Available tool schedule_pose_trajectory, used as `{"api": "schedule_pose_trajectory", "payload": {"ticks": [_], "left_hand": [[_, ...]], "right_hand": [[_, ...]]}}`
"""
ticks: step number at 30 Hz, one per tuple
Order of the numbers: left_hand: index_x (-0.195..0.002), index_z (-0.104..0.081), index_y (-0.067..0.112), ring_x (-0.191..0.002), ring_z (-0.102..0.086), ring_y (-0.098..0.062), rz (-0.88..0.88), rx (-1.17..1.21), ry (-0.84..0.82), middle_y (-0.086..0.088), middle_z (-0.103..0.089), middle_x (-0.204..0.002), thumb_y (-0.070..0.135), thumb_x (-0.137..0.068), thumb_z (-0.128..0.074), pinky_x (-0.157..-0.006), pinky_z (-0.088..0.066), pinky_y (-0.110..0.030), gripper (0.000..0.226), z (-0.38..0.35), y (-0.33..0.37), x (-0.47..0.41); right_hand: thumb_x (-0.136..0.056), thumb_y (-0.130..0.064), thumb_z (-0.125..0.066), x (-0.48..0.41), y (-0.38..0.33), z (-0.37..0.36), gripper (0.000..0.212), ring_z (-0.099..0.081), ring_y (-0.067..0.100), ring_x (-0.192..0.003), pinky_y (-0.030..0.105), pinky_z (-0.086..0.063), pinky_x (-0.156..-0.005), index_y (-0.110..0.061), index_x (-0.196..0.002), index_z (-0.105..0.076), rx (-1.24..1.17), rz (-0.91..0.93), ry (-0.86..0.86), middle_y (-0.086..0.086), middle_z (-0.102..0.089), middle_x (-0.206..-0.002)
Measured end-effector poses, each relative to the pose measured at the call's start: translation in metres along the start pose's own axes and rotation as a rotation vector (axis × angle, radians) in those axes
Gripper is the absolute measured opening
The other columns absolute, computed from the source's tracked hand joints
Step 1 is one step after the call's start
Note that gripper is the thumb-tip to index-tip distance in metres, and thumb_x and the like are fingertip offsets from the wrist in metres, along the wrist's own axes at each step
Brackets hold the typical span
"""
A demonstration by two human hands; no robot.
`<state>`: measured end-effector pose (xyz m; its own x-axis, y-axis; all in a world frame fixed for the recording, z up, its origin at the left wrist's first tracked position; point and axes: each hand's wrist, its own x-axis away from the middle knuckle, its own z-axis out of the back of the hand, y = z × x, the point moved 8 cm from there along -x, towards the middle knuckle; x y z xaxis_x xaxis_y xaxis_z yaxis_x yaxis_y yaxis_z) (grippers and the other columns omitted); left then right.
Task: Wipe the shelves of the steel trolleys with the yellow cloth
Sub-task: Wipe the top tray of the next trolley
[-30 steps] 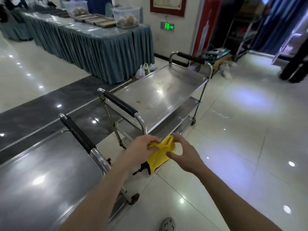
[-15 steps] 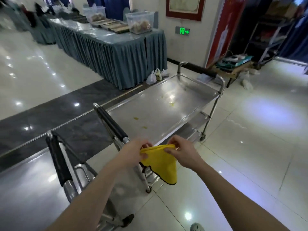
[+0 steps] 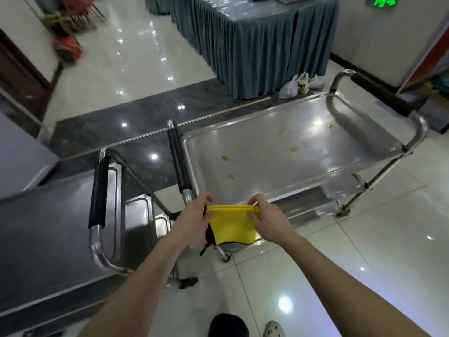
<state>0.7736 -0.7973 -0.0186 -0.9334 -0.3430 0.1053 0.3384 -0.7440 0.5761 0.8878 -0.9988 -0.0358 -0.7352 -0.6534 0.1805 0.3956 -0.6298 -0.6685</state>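
Observation:
I hold the yellow cloth (image 3: 232,226) stretched flat between both hands, just above the near edge of a steel trolley. My left hand (image 3: 193,221) pinches its left top corner and my right hand (image 3: 268,221) pinches the right top corner. The cloth has a dark trim and hangs down. The steel trolley's top shelf (image 3: 279,154) lies ahead, with several small yellowish crumbs on it. Its lower shelf (image 3: 340,190) shows beneath on the right. A second steel trolley (image 3: 48,227) stands at my left, its shelf shiny.
Black-padded handles (image 3: 178,164) of both trolleys stand close together in front of my left arm. A table with a blue-grey skirt (image 3: 255,45) stands behind, with plastic bags (image 3: 291,87) on the floor by it. Glossy tile floor spreads to the right.
The cloth has been spread from a bunched wad into a flat hanging sheet between my hands. The view has swung left and down, closer to the trolley's near edge.

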Motion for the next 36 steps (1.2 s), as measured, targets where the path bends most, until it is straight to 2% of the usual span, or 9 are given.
{"api": "schedule_pose_trajectory", "payload": {"ticks": [3,5,10,14,17,20,25,30,36], "left_hand": [[-0.11,-0.041,0.043,-0.08,-0.061,-0.004,0.047,0.022,-0.011,0.017,-0.061,-0.096,0.022,-0.106,-0.065,-0.073,-0.05,-0.036,0.032,-0.002,-0.002,-0.009],[-0.11,-0.044,0.044,-0.088,-0.063,-0.013,0.075,0.05,-0.004,0.017,-0.063,-0.102,0.025,-0.108,-0.065,-0.079,-0.056,-0.042,0.029,0.005,-0.001,-0.029],[-0.142,-0.055,0.025,-0.111,-0.07,-0.018,0.123,0.098,0.131,0.007,-0.07,-0.125,0.019,-0.104,-0.069,-0.102,-0.057,-0.044,0.041,0.04,0.0,-0.101],[-0.145,-0.059,0.015,-0.133,-0.06,-0.032,0.142,-0.081,0.22,-0.01,-0.063,-0.142,0.017,-0.1,-0.069,-0.117,-0.045,-0.05,0.047,0.061,-0.021,-0.128],[-0.144,-0.06,0.014,-0.145,-0.048,-0.037,0.148,-0.194,0.268,-0.014,-0.053,-0.151,0.02,-0.097,-0.072,-0.123,-0.037,-0.053,0.049,0.066,-0.041,-0.14],[-0.156,-0.049,0.023,-0.165,-0.018,-0.036,0.235,-0.248,0.312,-0.015,-0.026,-0.174,0.038,-0.099,-0.072,-0.133,-0.023,-0.055,0.063,0.069,-0.063,-0.159],[-0.17,-0.021,0.031,-0.166,-0.007,-0.04,0.408,-0.236,0.312,-0.013,0.001,-0.18,0.049,-0.103,-0.063,-0.131,-0.024,-0.058,0.081,0.061,-0.095,-0.181],[-0.168,-0.029,0.029,-0.161,-0.029,-0.035,0.448,-0.104,0.374,-0.002,0.001,-0.181,0.013,-0.105,-0.056,-0.122,-0.042,-0.048,0.07,0.064,-0.094,-0.178],[-0.17,-0.025,0.025,-0.155,-0.037,-0.028,0.457,-0.06,0.397,0.002,-0.001,-0.181,0.009,-0.106,-0.055,-0.118,-0.04,-0.035,0.072,0.067,-0.089,-0.175]], "right_hand": [[-0.101,-0.024,-0.056,-0.019,0.005,0.0,0.015,-0.063,0.024,-0.086,0.037,-0.045,-0.069,-0.032,-0.113,-0.051,0.022,-0.016,-0.039,-0.004,-0.066,-0.095],[-0.103,-0.024,-0.055,-0.044,0.001,0.005,0.014,-0.067,0.03,-0.095,0.041,-0.052,-0.074,-0.027,-0.116,-0.056,0.045,-0.003,-0.043,0.004,-0.071,-0.102],[-0.108,-0.029,-0.058,-0.135,0.009,0.028,0.037,-0.059,0.041,-0.123,0.047,-0.048,-0.098,-0.012,-0.14,-0.052,0.025,-0.131,0.085,0.017,-0.063,-0.134],[-0.106,-0.038,-0.063,-0.158,0.033,-0.009,0.056,-0.051,0.04,-0.137,0.049,-0.045,-0.109,-0.011,-0.152,-0.045,0.137,-0.208,-0.013,0.017,-0.047,-0.153],[-0.104,-0.054,-0.057,-0.143,0.034,-0.061,0.067,-0.028,0.035,-0.158,0.051,-0.031,-0.123,-0.027,-0.162,-0.037,0.348,-0.09,-0.105,0.011,-0.028,-0.171],[-0.1,-0.073,-0.047,-0.145,0.037,-0.09,0.079,0.002,0.032,-0.166,0.059,-0.01,-0.13,-0.039,-0.167,-0.025,0.438,-0.068,-0.077,0.01,-0.007,-0.179],[-0.101,-0.083,-0.022,-0.161,0.034,-0.116,0.081,0.015,0.032,-0.165,0.068,0.0,-0.128,-0.044,-0.17,-0.008,0.549,0.046,0.042,0.01,0.006,-0.18],[-0.101,-0.083,-0.023,-0.172,0.036,-0.12,0.081,0.011,0.032,-0.166,0.07,-0.002,-0.127,-0.044,-0.17,-0.007,0.571,0.107,0.1,0.009,0.003,-0.18],[-0.101,-0.082,-0.024,-0.25,0.034,-0.097,0.08,0.01,0.029,-0.166,0.068,-0.001,-0.128,-0.044,-0.17,-0.013,0.619,0.225,0.026,0.007,0.0,-0.181]]}}
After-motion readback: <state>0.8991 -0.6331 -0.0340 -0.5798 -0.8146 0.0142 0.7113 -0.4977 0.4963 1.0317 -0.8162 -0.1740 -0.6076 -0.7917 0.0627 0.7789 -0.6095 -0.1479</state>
